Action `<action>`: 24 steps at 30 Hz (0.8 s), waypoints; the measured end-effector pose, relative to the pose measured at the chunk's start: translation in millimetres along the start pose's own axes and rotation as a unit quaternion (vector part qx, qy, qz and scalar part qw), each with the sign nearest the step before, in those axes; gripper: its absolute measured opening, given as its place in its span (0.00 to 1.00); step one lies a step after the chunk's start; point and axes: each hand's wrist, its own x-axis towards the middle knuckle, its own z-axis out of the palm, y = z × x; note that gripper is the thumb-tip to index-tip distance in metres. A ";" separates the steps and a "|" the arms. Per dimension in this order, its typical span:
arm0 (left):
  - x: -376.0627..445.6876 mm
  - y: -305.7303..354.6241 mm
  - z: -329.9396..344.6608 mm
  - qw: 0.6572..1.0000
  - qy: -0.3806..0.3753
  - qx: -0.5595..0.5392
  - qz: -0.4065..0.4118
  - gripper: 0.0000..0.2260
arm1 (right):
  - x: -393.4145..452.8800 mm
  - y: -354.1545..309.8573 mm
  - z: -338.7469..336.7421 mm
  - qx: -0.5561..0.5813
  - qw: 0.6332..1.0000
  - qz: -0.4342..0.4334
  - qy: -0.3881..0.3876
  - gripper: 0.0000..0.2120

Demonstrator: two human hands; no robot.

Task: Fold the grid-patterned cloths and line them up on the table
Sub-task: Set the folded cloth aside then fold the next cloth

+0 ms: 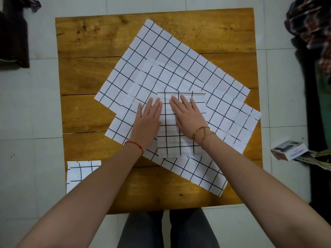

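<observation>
A folded white cloth with a black grid lies in the middle of the wooden table, on top of spread-out grid cloths. My left hand lies flat with straight fingers along its left edge. My right hand presses flat on its upper part. A large unfolded grid cloth lies diagonally beneath, and another unfolded one reaches toward the near right. A second folded grid cloth sits at the table's near left corner, partly hidden by my left forearm.
The table stands on a pale tiled floor. A small box and papers lie on the floor to the right, beside dark patterned fabric. Dark cloth lies on the floor at the far left. My legs show below the near edge.
</observation>
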 end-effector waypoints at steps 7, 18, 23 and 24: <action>-53.3 1.9 15.6 0.997 -0.005 -0.013 0.074 0.25 | 0.3 -3.7 0.1 -0.014 0.999 0.014 -0.025 0.36; -137.0 10.4 38.6 0.987 -0.055 -0.071 0.135 0.29 | -1.1 -10.5 -10.0 -0.028 0.998 0.023 -0.056 0.40; -128.4 12.2 25.3 0.984 0.005 -0.131 0.117 0.21 | -4.0 -0.5 -7.0 0.075 0.995 0.027 0.056 0.33; -120.5 13.3 18.9 0.980 0.028 -0.178 0.086 0.19 | -7.4 3.3 -8.3 0.128 0.985 0.047 0.110 0.30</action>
